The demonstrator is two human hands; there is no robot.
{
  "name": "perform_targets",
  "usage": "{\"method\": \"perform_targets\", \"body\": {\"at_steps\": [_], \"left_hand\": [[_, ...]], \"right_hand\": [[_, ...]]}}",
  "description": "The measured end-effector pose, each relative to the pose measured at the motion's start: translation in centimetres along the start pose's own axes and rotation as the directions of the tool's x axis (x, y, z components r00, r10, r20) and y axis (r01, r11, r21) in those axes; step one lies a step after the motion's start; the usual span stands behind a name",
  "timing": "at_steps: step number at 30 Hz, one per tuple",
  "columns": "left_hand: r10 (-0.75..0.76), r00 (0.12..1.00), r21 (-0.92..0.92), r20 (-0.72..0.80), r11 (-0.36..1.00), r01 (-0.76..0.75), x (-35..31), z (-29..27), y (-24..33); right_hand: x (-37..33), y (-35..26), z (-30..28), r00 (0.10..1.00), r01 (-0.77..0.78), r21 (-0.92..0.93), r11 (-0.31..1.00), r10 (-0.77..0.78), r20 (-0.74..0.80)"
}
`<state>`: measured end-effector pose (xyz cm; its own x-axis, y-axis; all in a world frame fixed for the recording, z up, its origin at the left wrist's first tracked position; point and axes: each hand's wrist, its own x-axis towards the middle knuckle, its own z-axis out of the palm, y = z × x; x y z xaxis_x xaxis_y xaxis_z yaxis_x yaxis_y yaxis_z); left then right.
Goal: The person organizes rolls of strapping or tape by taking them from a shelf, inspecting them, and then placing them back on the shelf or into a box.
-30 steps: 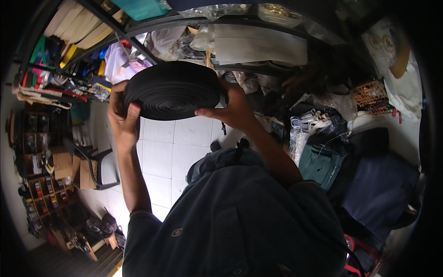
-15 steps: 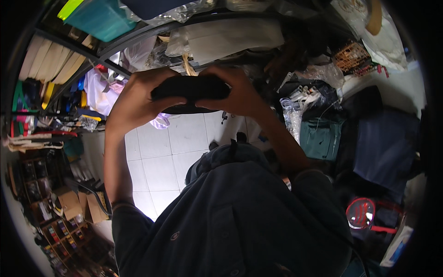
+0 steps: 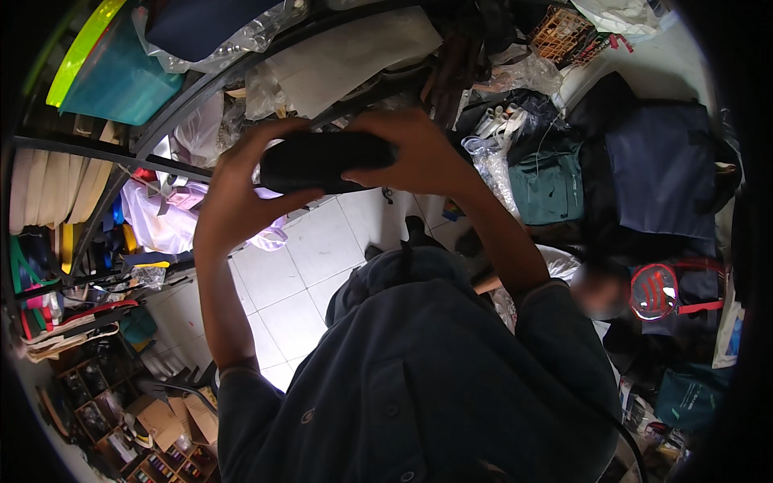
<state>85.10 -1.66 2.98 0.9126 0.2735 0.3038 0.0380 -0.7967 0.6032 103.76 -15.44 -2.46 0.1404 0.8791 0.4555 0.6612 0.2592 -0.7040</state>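
One roll [image 3: 322, 159] at 11 o'clock is pinched between left hand [image 3: 229, 200] and right hand [image 3: 420, 154]. Remotely, I see a teal bin [image 3: 121, 80] at 10 and a basket [image 3: 559, 34] at 1, contents unclear.

I can read no words or numbers for certain from where I stand. The dark green bag [image 3: 688, 396] at my lower right bears small pale lettering, too fine to make out. The round, red-rimmed piece [image 3: 654, 291] above it shows red strokes, perhaps letters. My dark shirt [image 3: 467, 362] carries a small round mark [image 3: 307, 416], unreadable.
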Motion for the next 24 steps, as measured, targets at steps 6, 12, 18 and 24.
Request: {"method": "perform_targets", "body": {"at_steps": [6,12,18,24], "left_hand": [[0.045,0.996,-0.011,0.076,0.999,-0.044,1.4,0.7,-0.5],[0.005,0.998,-0.097,0.064,0.995,0.001,0.9,0.8,-0.7],[-0.032,0.967,-0.011,0.252,0.999,0.036,3.2,2.3,0.4],[-0.052,0.997,-0.064,0.061,0.996,0.056,3.9,2.3,-0.5]], "right_hand": [[-1.0,0.0,0.6,0.997,-0.054,0.063,0.997,0.057,-0.054],[-2.4,0.0,0.7,0.977,-0.210,0.113,0.971,0.213,-0.018],[-2.5,1.6,1.1,0.997,-0.058,0.034,0.998,0.060,-0.057],[-4.0,4.1,-0.9,0.950,-0.297,0.139,0.945,0.307,-0.057]]}}
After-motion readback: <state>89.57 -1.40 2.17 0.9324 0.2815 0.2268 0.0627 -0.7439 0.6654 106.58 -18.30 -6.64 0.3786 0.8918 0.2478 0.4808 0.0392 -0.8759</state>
